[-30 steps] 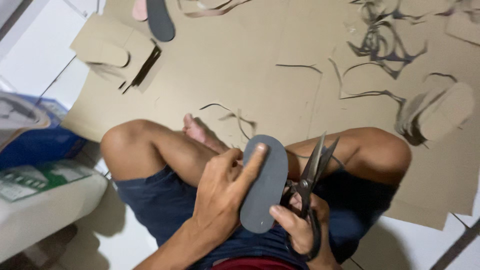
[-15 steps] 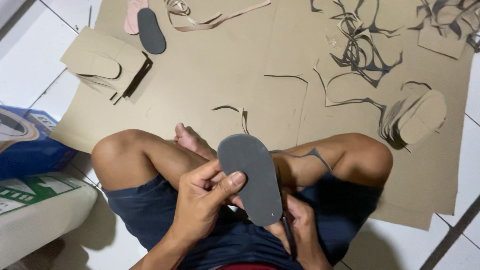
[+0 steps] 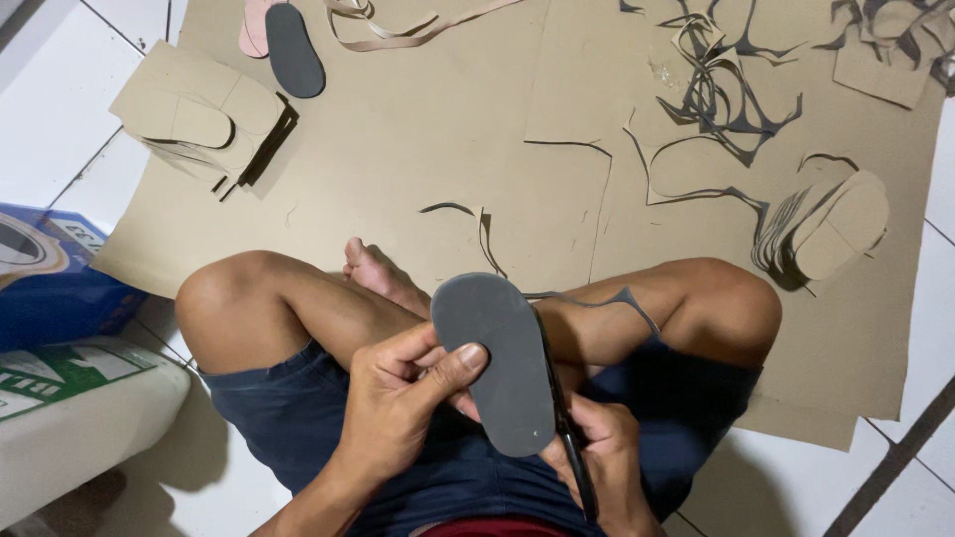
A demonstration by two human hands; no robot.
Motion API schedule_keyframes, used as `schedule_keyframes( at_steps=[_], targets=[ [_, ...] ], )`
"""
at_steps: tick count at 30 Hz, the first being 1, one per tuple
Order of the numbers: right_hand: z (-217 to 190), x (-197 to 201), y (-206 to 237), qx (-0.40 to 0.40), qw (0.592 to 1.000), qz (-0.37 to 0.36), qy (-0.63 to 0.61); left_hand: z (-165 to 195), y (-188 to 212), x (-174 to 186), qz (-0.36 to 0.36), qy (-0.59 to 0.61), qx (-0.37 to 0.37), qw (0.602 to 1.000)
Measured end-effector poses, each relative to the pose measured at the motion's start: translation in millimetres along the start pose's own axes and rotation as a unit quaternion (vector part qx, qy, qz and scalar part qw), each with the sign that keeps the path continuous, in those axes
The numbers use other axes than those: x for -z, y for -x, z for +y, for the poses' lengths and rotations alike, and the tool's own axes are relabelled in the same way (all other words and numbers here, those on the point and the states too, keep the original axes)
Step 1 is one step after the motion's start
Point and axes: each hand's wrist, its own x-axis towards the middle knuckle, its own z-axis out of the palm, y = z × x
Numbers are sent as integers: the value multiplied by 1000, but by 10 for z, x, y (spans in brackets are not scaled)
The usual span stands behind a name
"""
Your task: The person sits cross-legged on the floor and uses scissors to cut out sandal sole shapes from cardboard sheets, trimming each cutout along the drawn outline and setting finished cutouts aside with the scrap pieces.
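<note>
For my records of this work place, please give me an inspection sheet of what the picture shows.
Surface: brown cardboard sheet over white floor tiles.
Job's things: dark grey sole piece; black scissors along its right edge.
Clutter: thin offcut strips; stacks of cut soles; cardboard pieces.
Hands: left hand grips the sole; right hand holds the scissors.
Cables: nothing seen.
Surroundings: blue box, white sack.

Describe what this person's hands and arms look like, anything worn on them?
Both forearms are bare, with no sleeves in view. The left hand and right hand wear no gloves, and no rings, watch or bracelets show. Fingernails are short and unpainted. Below them, dark blue shorts are worn.
</note>
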Motion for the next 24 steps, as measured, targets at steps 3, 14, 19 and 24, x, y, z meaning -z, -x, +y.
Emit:
schedule_keyframes(
  at_steps=[3,14,19,24],
  targets=[
    [124,69,-4,-106,994,-18,23,25,19,21,4,10,23,1000],
    [9,382,61,-46,975,-194,-99,-115,83,347,6,-517,-576,634],
    [-151,337,33,38,985,-155,-61,-170,30,380,-13,-497,-606,621],
    [15,409,60,52,986,-158,-23,-44,2,346,-24,-504,-598,622]
  ],
)
